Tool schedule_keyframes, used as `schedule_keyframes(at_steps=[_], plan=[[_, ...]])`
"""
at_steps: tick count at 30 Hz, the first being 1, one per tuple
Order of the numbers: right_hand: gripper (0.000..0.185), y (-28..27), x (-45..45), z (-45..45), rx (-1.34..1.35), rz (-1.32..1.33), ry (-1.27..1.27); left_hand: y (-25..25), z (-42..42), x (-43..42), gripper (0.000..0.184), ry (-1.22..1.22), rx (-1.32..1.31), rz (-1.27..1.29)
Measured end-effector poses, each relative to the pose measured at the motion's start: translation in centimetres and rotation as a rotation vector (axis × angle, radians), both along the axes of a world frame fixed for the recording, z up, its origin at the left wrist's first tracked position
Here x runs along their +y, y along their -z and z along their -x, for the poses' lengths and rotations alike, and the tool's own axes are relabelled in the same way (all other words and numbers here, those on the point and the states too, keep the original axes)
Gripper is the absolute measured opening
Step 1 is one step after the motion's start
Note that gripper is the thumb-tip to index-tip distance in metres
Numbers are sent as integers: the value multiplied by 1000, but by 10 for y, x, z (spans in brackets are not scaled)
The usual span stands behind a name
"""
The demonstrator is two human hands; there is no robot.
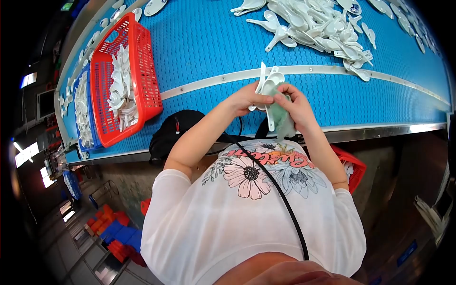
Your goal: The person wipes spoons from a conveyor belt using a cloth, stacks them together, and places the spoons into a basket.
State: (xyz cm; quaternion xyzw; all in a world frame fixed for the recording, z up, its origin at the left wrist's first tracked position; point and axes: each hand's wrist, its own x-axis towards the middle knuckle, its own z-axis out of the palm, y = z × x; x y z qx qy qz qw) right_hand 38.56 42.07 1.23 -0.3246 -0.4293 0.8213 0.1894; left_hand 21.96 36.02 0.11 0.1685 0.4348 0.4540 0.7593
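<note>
Several white ceramic spoons (262, 78) are gripped in my left hand (247, 98), their handles and bowls sticking out at different angles. My right hand (298, 105) pinches a pale green cloth (282, 119) against the bowl of one spoon, and the cloth hangs down below the fingers. Both hands meet above the near edge of the blue belt (199, 52). Beyond them lies a large heap of white spoons (311, 26).
A red basket (147, 71) of spoons stands at the left, beside a blue basket (95, 128) also holding spoons. A black bag (164, 137) rests at the near edge. A white divider strip (213, 79) crosses the belt. More spoons (403, 21) lie at the far right.
</note>
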Motion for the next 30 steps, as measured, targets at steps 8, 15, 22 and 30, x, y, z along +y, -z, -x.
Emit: schedule_keyframes(at_steps=[8, 15, 22, 30], plan=[[12, -8, 23, -12, 266, 145, 520, -19, 17, -6, 68, 65, 51, -36], [15, 19, -2, 5, -271, -954, 116, -25, 4, -5, 65, 213, 95, -47], [11, 25, 25, 4, -444, -939, 258, -46, 44, -35, 64, 20, 182, 110], [16, 18, 60, -83, -353, -418, -398, -101, 286, -153, 51, -859, 663, 12]])
